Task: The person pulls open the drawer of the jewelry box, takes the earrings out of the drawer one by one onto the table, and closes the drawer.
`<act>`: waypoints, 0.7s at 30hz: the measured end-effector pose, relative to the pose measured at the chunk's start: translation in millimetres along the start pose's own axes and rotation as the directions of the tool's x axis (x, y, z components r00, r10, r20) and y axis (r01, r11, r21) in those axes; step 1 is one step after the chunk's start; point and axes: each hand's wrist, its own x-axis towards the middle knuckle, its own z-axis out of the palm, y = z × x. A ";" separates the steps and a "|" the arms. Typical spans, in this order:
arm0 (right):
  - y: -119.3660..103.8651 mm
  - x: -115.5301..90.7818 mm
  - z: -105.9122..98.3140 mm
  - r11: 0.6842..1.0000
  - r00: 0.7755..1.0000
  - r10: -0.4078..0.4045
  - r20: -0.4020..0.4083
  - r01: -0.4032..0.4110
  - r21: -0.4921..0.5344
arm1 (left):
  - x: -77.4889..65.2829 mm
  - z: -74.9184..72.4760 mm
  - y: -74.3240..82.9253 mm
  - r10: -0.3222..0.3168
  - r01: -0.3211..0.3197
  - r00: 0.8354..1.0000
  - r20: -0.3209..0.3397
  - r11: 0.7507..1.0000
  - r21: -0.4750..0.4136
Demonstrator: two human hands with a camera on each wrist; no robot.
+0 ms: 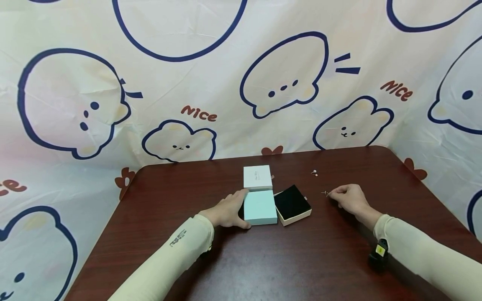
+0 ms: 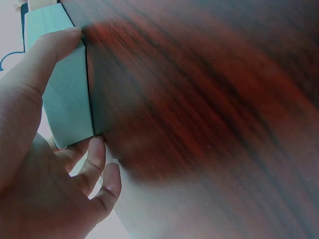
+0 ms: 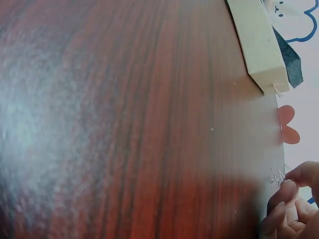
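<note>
My left hand grips a light blue box from its left side, the thumb by the near corner and the fingers towards the far one. In the left wrist view the thumb lies against one face of this box. Farther right, my right hand pinches a tiny, thin, silvery piece with spiky branches between thumb and fingertips, just above the table. The right wrist view has the same silvery piece at its right edge; its exact kind is too small to tell.
A white lidded box stands behind the light blue one. To the right sits a cream box with a black top pad, turned at an angle. Small white bead-like pieces lie farther back on the dark wooden table. A printed cloth hangs behind.
</note>
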 end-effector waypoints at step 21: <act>-2.1 1.9 6.9 0.989 0.996 0.075 -0.053 -0.081 -0.122 | 0.0 0.3 -0.8 -0.001 0.001 1.000 0.004 1.000 0.003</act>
